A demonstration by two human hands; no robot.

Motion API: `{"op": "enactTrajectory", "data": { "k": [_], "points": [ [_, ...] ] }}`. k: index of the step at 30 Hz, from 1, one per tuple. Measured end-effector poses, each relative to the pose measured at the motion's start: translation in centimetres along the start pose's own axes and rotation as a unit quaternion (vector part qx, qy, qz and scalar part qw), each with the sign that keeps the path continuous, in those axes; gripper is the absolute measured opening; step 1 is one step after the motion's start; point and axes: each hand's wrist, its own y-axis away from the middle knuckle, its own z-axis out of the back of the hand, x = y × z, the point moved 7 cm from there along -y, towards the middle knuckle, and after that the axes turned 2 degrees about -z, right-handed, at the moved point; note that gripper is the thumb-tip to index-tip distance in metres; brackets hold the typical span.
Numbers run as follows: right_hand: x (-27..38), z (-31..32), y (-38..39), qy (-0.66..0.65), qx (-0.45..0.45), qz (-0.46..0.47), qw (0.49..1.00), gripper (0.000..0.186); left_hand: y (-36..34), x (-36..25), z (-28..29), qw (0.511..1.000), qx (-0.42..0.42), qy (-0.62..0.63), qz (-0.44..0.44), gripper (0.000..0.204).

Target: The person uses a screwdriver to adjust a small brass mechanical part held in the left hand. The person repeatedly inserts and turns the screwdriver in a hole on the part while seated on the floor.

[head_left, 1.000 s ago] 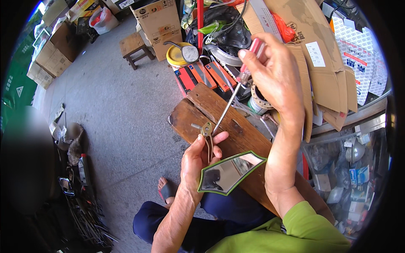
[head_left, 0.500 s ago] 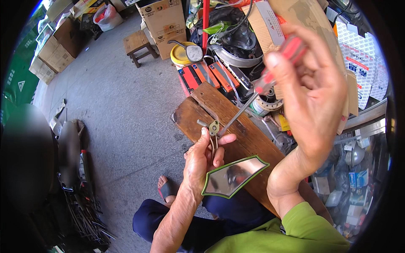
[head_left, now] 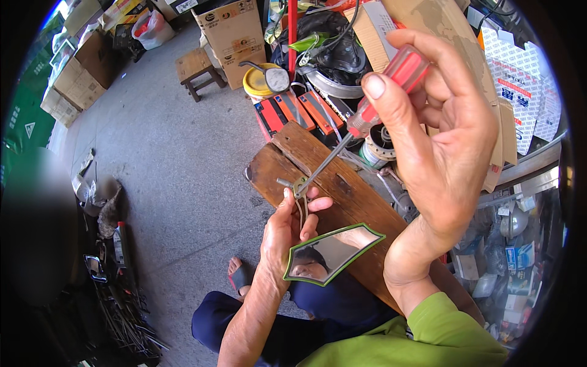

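My left hand (head_left: 282, 235) is closed around the stem of a side mirror with an angular glass (head_left: 333, 252) in a green rim. The glass faces up beside my wrist. At the top of the stem, a metal mounting joint (head_left: 299, 186) with a threaded stud sticks out above my thumb. My right hand (head_left: 449, 134) grips a screwdriver (head_left: 400, 73) by its red and clear handle, thumb along one side. Its shaft slants down to the left, and the tip meets the metal joint; whether it sits in a screw slot is too small to tell.
Under my hands is a wooden bench (head_left: 342, 180). Beyond it stand red and orange boxes (head_left: 296, 110), a yellow-lidded tub (head_left: 255, 82) with a round mirror (head_left: 276, 79) on it, and cartons (head_left: 229, 37). A small stool (head_left: 197, 67) stands farther left; a glass case (head_left: 507, 263) is at right.
The screwdriver tip has come from beside the joint onto it. My right hand has moved slightly left and steadied, and its grip shows clearly. The mirror has shifted a little left and tilted.
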Motion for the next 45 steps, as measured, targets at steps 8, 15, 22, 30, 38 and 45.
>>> {"op": "enactTrajectory", "data": {
  "k": [8,15,22,30,38,45],
  "points": [
    [-0.4,-0.1,0.2,0.093,0.008,-0.039,0.995,0.035,-0.3,0.1,0.3,1.000,0.013,0.001,0.004,0.044],
    [0.6,-0.3,0.4,0.128,0.010,-0.021,0.991,0.035,-0.5,0.1,0.8,1.000,-0.006,-0.008,-0.009,0.044],
    [-1.4,0.0,0.6,0.041,-0.005,0.037,0.998,0.035,-0.5,0.1,0.8,1.000,-0.013,-0.013,-0.012,0.044],
    [0.9,-1.0,0.2,0.050,0.047,-0.014,0.998,0.034,-0.6,0.0,0.9,1.000,-0.002,-0.019,-0.017,0.045],
    [0.1,-0.8,0.3,0.115,0.015,-0.015,0.993,0.035,-0.5,0.0,0.6,1.000,-0.010,-0.025,-0.012,0.047],
    [-0.3,0.4,-0.6,0.058,0.057,-0.030,0.996,0.035,-0.4,-0.2,0.3,0.999,0.019,-0.017,-0.029,0.048]
  ]
}}
